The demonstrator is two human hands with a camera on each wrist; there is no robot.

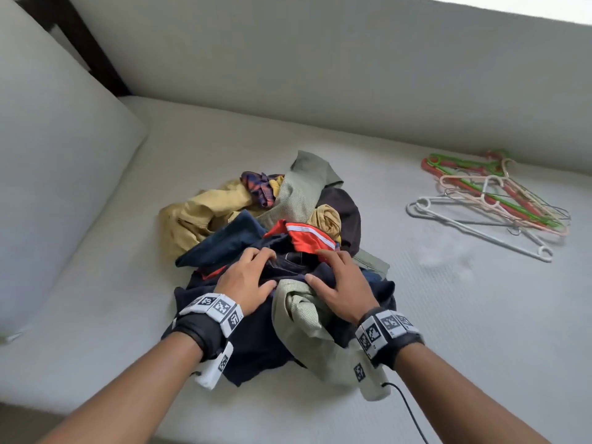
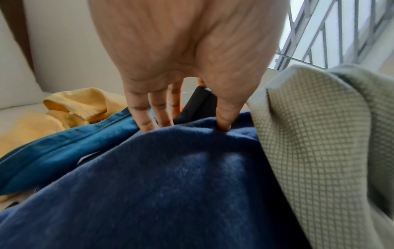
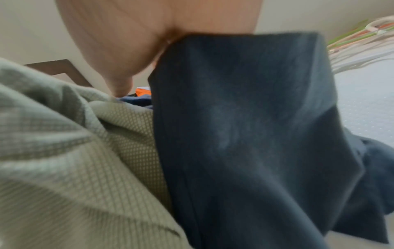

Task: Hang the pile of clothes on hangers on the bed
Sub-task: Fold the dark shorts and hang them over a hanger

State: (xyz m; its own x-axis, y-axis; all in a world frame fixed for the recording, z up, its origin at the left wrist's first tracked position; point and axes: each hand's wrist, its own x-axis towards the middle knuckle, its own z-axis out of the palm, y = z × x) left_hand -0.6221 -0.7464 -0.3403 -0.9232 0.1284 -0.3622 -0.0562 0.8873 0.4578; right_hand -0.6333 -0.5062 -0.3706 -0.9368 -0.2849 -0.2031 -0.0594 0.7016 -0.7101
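Observation:
A pile of clothes (image 1: 272, 225) lies mid-bed: yellow (image 1: 198, 216), sage-green checked (image 1: 301, 190), orange-red (image 1: 304, 238), teal (image 1: 224, 245), and a navy garment (image 1: 256, 341) at the front. Both my hands are on the navy garment. My left hand (image 1: 261, 267) curls over a fold of it; in the left wrist view the left hand (image 2: 187, 118) pinches a ridge of navy cloth (image 2: 170, 176) between fingers and thumb. My right hand (image 1: 323, 270) grips it too; in the right wrist view the dark cloth (image 3: 255, 118) hangs taut from the right hand (image 3: 149, 55), hiding the fingers.
Several plastic and wire hangers (image 1: 490, 200) lie in a heap on the bed (image 1: 448, 315) at the right. A large pale cushion (image 1: 48, 155) stands on the left. A sage-green sleeve (image 1: 307, 318) lies between my wrists. A black cable (image 1: 407, 408) trails from my right wrist.

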